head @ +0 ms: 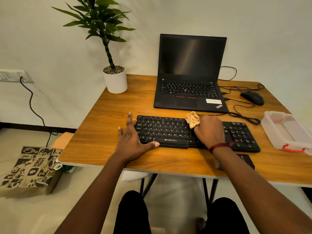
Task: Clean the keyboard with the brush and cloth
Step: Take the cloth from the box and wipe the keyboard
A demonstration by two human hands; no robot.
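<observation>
Wooden table (104, 132), keyboard (168, 130), laptop (190, 73), mouse (252, 97), potted plant (115, 80), plastic box (287, 132)

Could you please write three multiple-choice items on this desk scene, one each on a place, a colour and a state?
1. Where is the plant pot?
A. at the table's far left corner
B. beside the mouse
C. on the floor

2. What colour is the cloth?
A. blue
B. tan
C. white

3. What state is the laptop in?
A. lid shut
B. open, screen dark
C. open, screen lit

Answers:
1 A, the pot stands left of the laptop by the wall.
2 B, the crumpled cloth in the right hand on the keyboard is tan.
3 B, the lid is up and the screen is black.
</observation>
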